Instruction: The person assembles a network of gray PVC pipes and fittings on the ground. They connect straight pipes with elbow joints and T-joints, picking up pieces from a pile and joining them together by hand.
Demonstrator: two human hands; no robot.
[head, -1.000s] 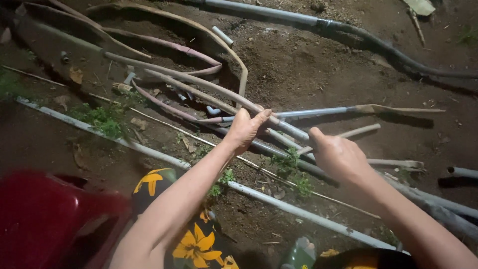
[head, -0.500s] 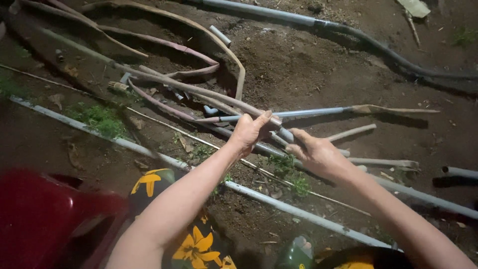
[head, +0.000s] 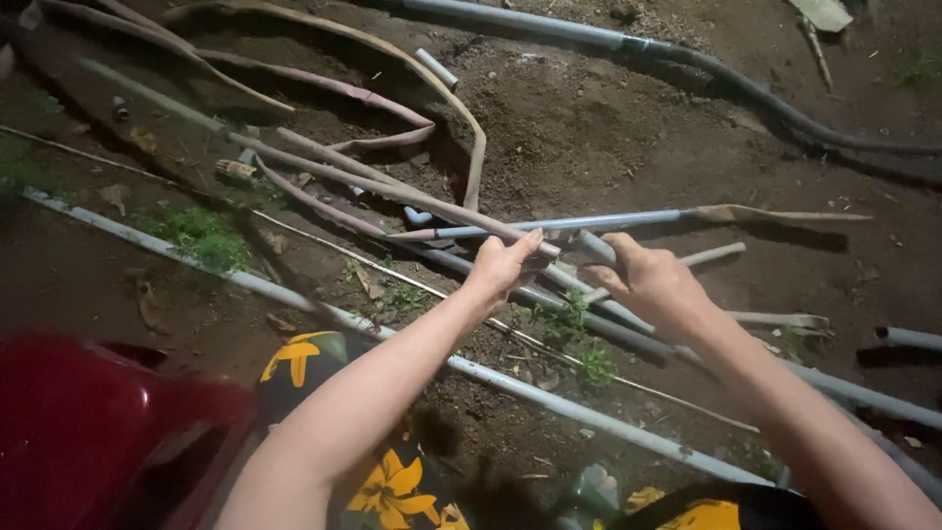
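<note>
The left hand (head: 505, 263) is closed around a long, thin, dirty pipe (head: 392, 186). This pipe runs from the hand up and away to the far left, over the dirt. The right hand (head: 648, 283) is just beside the left one, on its right. It is closed around a short grey pipe piece (head: 596, 247), and the top end of the piece sticks out above the fingers. The 2 hands are near each other but do not touch.

Behind the hands lies a long blue-grey pipe (head: 589, 222) that goes to the right, with a flat, pale end. A long white pipe (head: 294, 299) lies on the ground under the arms, from far left to near right. A dark hose (head: 746, 93) curves along the far side. Small green weeds (head: 196, 234) grow in the brown dirt (head: 608, 137). A red plastic thing (head: 88, 422) is at the near left, and it looks blurry. Near the bottom is dark cloth with yellow flowers (head: 383, 486).
</note>
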